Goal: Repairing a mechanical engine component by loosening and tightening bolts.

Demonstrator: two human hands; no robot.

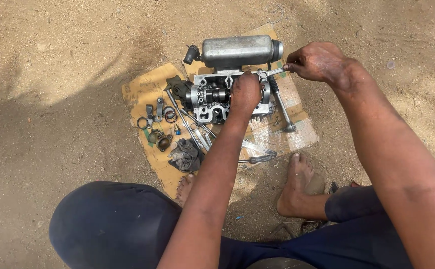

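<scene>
A flattened sheet of cardboard (145,92) lies on sandy ground and carries everything. At its far edge stands a grey metal cylinder-shaped tank (237,50), and just in front of it, touching, sits the engine cylinder head (207,102) — near the middle of the far half. The left hand (246,92) presses down flat on top of the head, fingers curled over it. The right hand (317,61) is closed around the end of a spanner (275,72), whose other end sits on a fitting at the head's far right corner. A ratchet handle (281,104) lies toward the right edge, a crumpled grey rag (185,155) near the front edge, and rings (170,115) by the left edge.
</scene>
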